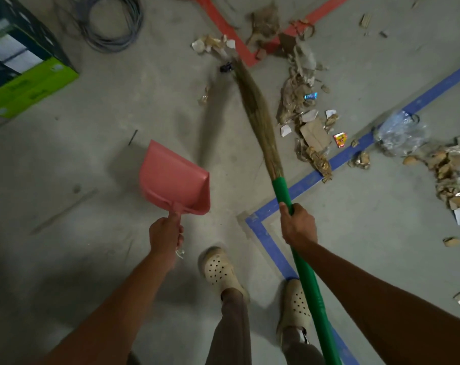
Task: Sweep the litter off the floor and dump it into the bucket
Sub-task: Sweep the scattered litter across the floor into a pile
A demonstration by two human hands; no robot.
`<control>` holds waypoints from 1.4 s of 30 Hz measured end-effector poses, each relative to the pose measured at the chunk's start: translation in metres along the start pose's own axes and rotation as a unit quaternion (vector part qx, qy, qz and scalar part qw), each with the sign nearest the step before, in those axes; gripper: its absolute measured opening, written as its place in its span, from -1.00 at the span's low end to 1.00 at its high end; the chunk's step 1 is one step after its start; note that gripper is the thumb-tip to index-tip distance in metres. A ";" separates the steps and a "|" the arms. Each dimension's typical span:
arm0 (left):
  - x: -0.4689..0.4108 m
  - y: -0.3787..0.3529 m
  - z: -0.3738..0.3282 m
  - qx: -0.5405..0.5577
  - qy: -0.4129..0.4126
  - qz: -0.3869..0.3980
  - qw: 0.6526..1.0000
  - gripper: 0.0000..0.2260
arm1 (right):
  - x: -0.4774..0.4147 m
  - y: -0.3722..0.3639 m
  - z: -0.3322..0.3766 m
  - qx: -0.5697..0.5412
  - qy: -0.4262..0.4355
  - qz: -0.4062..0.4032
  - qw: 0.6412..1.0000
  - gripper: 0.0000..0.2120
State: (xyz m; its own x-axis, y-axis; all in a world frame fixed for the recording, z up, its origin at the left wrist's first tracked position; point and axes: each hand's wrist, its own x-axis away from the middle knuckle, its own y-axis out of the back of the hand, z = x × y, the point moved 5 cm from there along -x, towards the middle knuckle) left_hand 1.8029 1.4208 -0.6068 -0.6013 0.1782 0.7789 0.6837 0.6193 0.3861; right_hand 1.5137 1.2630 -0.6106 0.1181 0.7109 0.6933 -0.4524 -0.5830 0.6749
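Left hand (165,237) holds one dustpan (171,180); right hand (298,225) grips one broom (280,188).

left grip (165,237) clenched on the dustpan (172,180), right grip (298,225) on the broom (283,191), both held out forward.

open floor (92,167) ctr-left, litter (302,101) strewn ahead & right, green box (26,88) far left, cable coil (110,22) beyond it

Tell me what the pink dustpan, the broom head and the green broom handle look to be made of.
Dustpan: looks like moulded plastic, pink, smooth with a dull sheen, thin one-piece walls.
Broom head: dry plant fibre, probably grass or straw, tan, matte, fine strands bundled together.
Broom handle: green, glossy and even, so likely plastic or a plastic sleeve; what lies inside cannot be seen.
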 end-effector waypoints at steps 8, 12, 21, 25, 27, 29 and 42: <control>0.025 -0.026 0.020 -0.036 -0.018 0.015 0.999 -0.54 | 0.014 0.001 -0.046 0.013 -0.022 0.095 0.995 -0.63; 0.048 -0.054 0.048 -0.052 -0.014 0.025 0.998 -0.54 | 0.016 0.005 -0.110 0.009 -0.069 0.152 0.986 -0.59; 0.104 -0.115 0.089 -0.080 -0.008 0.027 0.996 -0.48 | 0.011 0.079 -0.220 -0.106 -0.158 0.045 0.981 -0.59; 0.117 -0.115 0.084 -0.069 -0.016 0.028 0.997 -0.47 | 0.018 0.104 -0.210 -0.082 -0.090 0.026 0.992 -0.63; 0.119 -0.106 0.078 -0.055 -0.016 0.019 0.998 -0.47 | 0.022 0.104 -0.194 -0.060 -0.055 0.038 0.996 -0.63; 0.118 -0.093 0.072 -0.040 -0.022 0.017 0.999 -0.47 | 0.024 0.098 -0.172 -0.038 -0.019 0.047 0.998 -0.62; 0.051 0.036 0.075 0.049 0.044 -0.085 0.994 -0.53 | 0.045 -0.016 0.042 0.034 0.160 0.152 0.975 -0.60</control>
State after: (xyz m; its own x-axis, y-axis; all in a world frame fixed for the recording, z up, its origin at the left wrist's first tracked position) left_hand 1.7662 1.5091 -0.5905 -0.6633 0.0006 0.7483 0.5295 0.7070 0.4688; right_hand 1.5636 1.2872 -0.5795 -0.2994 0.5816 0.7564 -0.3623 -0.8027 0.4738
